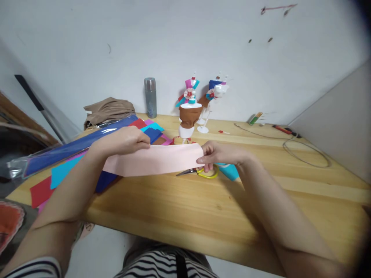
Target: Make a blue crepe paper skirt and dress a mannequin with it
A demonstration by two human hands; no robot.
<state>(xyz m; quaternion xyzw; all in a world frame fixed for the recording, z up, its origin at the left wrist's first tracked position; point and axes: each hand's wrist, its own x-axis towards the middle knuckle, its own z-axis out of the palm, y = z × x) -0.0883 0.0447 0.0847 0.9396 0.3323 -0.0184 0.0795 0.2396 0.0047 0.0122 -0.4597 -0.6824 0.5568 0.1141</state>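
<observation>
A long pale pink strip, of fabric or paper, is stretched between my hands above the table. My left hand pinches its upper edge, and the strip's left end hangs past that wrist. At the other end, my right hand grips the strip between thumb and fingers. Yellow-handled scissors are just below my right hand, blades pointing left; whether those fingers touch them I cannot tell. A turquoise piece shows under my right wrist. Coloured sheets in red, blue, turquoise and magenta spread beneath my left arm.
Decorated mannequin forms stand at the back of the wooden table. A grey flask stands by the wall, near brown cloth and a blue plastic-wrapped roll. A cable and a red-black cutter lie right.
</observation>
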